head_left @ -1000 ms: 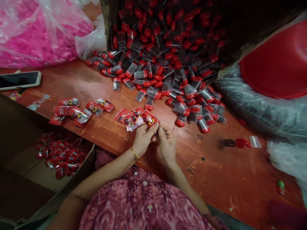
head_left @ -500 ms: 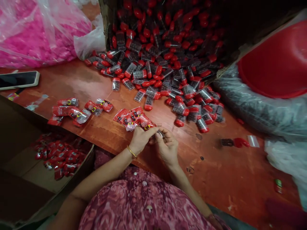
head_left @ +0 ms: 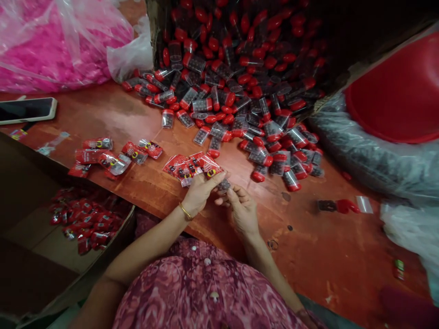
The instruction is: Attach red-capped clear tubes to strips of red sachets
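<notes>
My left hand [head_left: 196,195], with a gold bangle at its wrist, has its thumb pressed over a small clear case [head_left: 224,184] filled with dark dots. My right hand [head_left: 243,210] pinches the near end of that case, its fingers curled and partly hidden. Just beyond my left fingertips is a red printed packet [head_left: 211,165]; whether the case sits inside it, I cannot tell. Flat red printed packets [head_left: 183,169] lie fanned on the table beside my left hand. Further left are several filled packets [head_left: 113,163].
Red-capped clear cases [head_left: 222,109] spill from a dark carton at the back. An open carton [head_left: 126,224] at lower left holds red packets. A phone [head_left: 27,110], a bag of pink pieces [head_left: 58,50], a red tub [head_left: 394,96] and a stuffed clear bag [head_left: 370,160] stand around.
My hands have drawn slightly apart, and more of the dark-dotted case shows between them. The red packet by my left fingertips has shifted up and away. The table things stay put.
</notes>
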Motion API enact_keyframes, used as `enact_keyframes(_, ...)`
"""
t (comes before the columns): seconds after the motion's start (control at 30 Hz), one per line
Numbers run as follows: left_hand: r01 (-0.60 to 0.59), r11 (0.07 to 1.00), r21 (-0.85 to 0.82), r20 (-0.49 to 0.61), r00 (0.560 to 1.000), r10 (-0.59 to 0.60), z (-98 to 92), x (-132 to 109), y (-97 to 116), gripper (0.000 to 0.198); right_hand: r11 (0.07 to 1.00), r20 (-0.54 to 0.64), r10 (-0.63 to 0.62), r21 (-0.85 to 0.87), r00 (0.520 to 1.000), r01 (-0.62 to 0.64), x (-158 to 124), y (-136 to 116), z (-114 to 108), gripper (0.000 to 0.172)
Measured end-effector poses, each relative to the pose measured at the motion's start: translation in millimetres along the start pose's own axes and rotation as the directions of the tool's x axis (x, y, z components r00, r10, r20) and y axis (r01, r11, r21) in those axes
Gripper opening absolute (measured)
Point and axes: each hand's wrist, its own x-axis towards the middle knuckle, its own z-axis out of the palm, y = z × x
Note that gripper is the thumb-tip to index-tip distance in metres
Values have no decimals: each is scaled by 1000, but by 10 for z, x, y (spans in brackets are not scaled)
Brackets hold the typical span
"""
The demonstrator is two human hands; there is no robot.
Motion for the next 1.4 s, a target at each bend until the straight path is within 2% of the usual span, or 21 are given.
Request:
enact_keyframes(0.13,61,997,-51,30,998,-59,67,-62,-65,32,998,-31,-45,-40,998,44,70,13,36,28)
enact_keyframes(0.23,132,985,-111,31,991,-130,51,-94,-68,33,983,5,-42,-177,999,42,156,30,33,33)
enact_keyframes(0.33,117,972,-204,-68,989,-133,-153,-70,78,28,902,12,-132,-413,991,125,260,10,-13,37)
enact_keyframes(0.4,-20,949,-313,-219,974,-52,-414,-16,277,26,771,34,-247,-598,968,218,376,-48,-44,35)
enact_keyframes(0.43,-144,922,-361,-315,949,25,-567,19,396,25,679,63,-312,-684,948,269,459,-87,-49,34)
enact_keyframes(0.47,-295,872,-389,-437,893,107,-720,56,519,27,569,105,-377,-757,920,319,562,-129,-44,33)
enact_keyframes(0.53,-513,770,-378,-640,746,184,-977,123,735,34,339,204,-495,-850,845,403,818,-197,1,32)
enact_keyframes(0.57,-560,752,-349,-687,698,200,-1058,147,810,37,229,257,-528,-875,809,427,960,-215,39,32)
enact_keyframes(0.6,-575,754,-318,-701,678,222,-1101,164,854,41,138,304,-534,-889,789,436,1100,-221,84,34)
enact_keyframes(0.7,-480,868,-126,-619,722,310,-1020,181,787,43,-17,332,-487,-929,808,371,1421,-171,200,43)
enact_keyframes(0.77,-373,907,194,-495,762,419,-884,183,626,39,-65,349,-444,-931,825,359,1499,-120,205,41)
enact_keyframes(0.8,-332,846,417,-385,778,496,-821,183,535,40,-79,367,-428,-925,826,371,1497,-101,174,38)
enact_keyframes(0.83,-291,717,633,-253,798,547,-769,183,446,42,-90,388,-418,-917,821,388,1472,-89,122,37)
enact_keyframes(0.87,-253,540,803,-123,815,566,-730,182,364,45,-97,410,-412,-908,814,408,1430,-84,50,35)
enact_keyframes(0.93,-179,173,969,62,847,528,-678,180,228,47,-103,443,-411,-891,797,442,1320,-92,-134,33)
enact_keyframes(1.0,-116,-63,991,132,868,479,-632,181,127,48,-103,475,-413,-872,777,478,1210,-113,-338,32)
enact_keyframes(1.07,-98,-174,980,166,883,439,-570,186,53,48,-100,511,-419,-847,750,522,1122,-138,-525,32)
enact_keyframes(1.17,-111,-212,971,191,894,406,-457,191,-13,49,-104,546,-452,-818,706,566,1018,-169,-712,33)
enact_keyframes(1.27,-107,-193,975,182,886,427,-368,185,-21,49,-103,514,-511,-833,689,544,903,-183,-752,32)
enact_keyframes(1.33,-120,-195,973,199,863,464,-325,191,-1,47,-87,421,-546,-888,724,451,823,-184,-703,28)
enact_keyframes(1.4,-164,-217,962,251,844,474,-293,220,27,44,-89,271,-556,-959,786,268,768,-187,-611,32)
